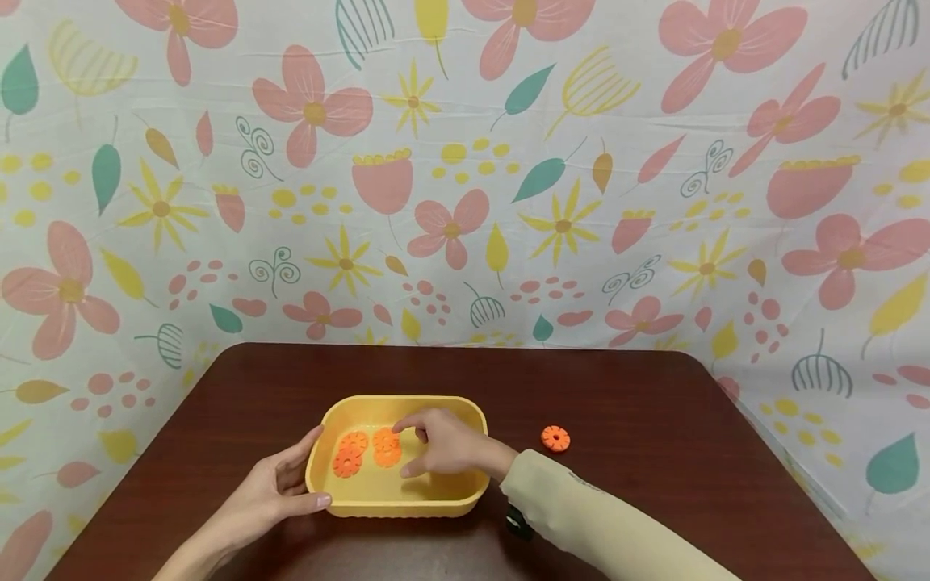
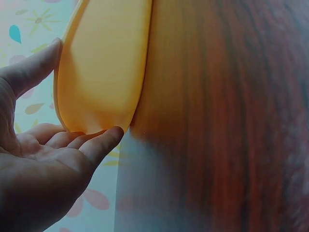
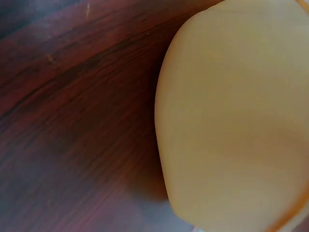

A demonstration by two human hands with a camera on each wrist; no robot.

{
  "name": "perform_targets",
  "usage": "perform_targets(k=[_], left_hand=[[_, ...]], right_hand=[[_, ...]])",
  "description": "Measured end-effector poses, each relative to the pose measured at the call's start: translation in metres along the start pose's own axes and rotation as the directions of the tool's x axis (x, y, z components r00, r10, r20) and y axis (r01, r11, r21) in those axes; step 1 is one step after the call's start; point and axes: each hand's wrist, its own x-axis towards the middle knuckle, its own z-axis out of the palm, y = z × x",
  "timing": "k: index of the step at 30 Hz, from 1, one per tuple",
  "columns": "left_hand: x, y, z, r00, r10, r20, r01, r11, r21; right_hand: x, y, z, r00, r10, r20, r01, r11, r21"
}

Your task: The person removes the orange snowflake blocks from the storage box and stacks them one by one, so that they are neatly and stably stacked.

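A shallow yellow plastic basin with rounded corners stands on the dark wooden table. My left hand grips its left end, thumb at the front corner and fingers along the outer wall. In the left wrist view, the thumb and fingers of that left hand hold the basin wall between them. Inside the basin lie two overlapping pairs of notched orange discs, one at the left and one nearer the middle. My right hand reaches in, index finger and thumb spread apart, index tip beside the middle pair.
Another orange notched disc lies on the table right of the basin. A floral cloth hangs behind the table. The right wrist view shows mostly the basin's outer wall; the right hand is hidden there.
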Motion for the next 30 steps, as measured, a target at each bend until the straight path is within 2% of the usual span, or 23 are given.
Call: perform_targets(k=[4,11,16,23,30], left_hand=[[0.001,0.001,0.000,1.000,0.016,0.007,-0.016,1.000,-0.002],[0.001,0.001,0.001,1.000,0.017,0.008,-0.017,1.000,-0.001],[0.000,0.000,0.001,1.000,0.019,0.007,-0.019,1.000,-0.006],[0.000,0.001,0.001,1.000,0.009,0.006,-0.009,1.000,-0.006],[0.000,0.002,0.001,1.000,0.008,-0.005,-0.008,1.000,0.003]], right_hand=[[0.004,0.004,0.004,1.000,0.025,0.018,-0.025,0.999,-0.025],[0.011,0.008,0.006,0.999,0.012,0.047,-0.008,0.996,-0.090],[0.015,0.007,0.010,0.997,0.044,0.059,-0.037,0.992,-0.120],[0.017,0.003,0.016,0.996,0.016,0.085,0.000,0.984,-0.179],[0.017,-0.001,0.018,0.995,0.050,0.092,-0.028,0.974,-0.225]])
